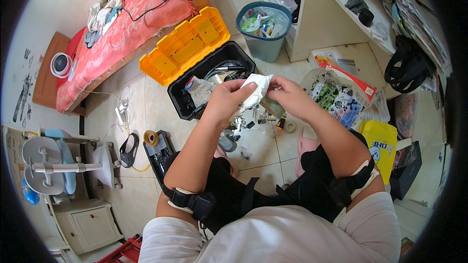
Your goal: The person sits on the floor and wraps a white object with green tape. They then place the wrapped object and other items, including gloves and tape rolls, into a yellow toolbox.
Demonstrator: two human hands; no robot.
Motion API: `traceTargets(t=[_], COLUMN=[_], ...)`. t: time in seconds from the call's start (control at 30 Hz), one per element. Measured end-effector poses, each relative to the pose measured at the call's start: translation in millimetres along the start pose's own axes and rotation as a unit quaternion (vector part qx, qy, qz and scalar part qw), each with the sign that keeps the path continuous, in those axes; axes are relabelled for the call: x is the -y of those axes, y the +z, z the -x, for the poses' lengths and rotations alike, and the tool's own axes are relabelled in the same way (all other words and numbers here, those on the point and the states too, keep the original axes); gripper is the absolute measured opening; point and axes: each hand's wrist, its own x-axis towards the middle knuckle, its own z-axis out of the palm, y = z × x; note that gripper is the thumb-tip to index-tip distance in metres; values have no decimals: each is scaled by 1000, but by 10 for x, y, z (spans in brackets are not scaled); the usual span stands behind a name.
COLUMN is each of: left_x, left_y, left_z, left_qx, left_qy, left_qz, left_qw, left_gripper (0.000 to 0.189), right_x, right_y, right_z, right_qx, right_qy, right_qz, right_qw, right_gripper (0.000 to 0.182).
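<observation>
Between both hands, above the floor, is a crumpled white packet or wrapper point(257, 87). My left hand point(231, 96) grips its left side, with the thumb lying on top. At its upper right edge, the fingers of my right hand point(287, 93) pinch it. Behind the hands, a black toolbox point(182, 96) stands with its yellow lid point(186, 44) raised; cables and a clear bag point(201, 91) lie inside. Below the hands, small metal parts point(239, 124) are scattered on the tiles, near a screwdriver point(281, 122) and a roll of tape point(290, 127).
A waste bin point(266, 45) with rubbish stands beyond the toolbox. To the left lie a black tool case point(161, 153), a tape roll point(150, 137) and a black slipper point(129, 149). A patterned bag point(336, 98) and a yellow bag point(380, 146) are on the right. A bed point(120, 54) fills the upper left.
</observation>
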Motion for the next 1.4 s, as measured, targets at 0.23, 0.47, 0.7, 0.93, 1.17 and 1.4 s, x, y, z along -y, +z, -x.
traceTargets(t=[0.23,0.47,0.7,0.93,1.17,1.4], left_x=[-61,-33,-52,30,48,-6], left_y=[-14,-89,-207,-291,-161,-16], left_z=[21,-15,-22,-71,-50,26], left_qx=[-28,-28,26,81,20,-18], left_qy=[-23,-47,-94,-116,7,61], left_qz=[39,64,143,138,-4,-117], left_qw=[999,996,985,980,1000,991], left_gripper=[31,30,34,35,28,28], right_x=[63,236,281,330,230,247], right_y=[205,194,103,113,80,101], right_z=[53,113,116,119,110,109], right_qx=[54,78,115,119,139,139], right_qy=[52,70,90,142,134,136], right_qz=[-72,-98,-180,-159,-225,-264], right_qw=[995,990,973,970,955,945], right_gripper=[57,57,49,44,50,59])
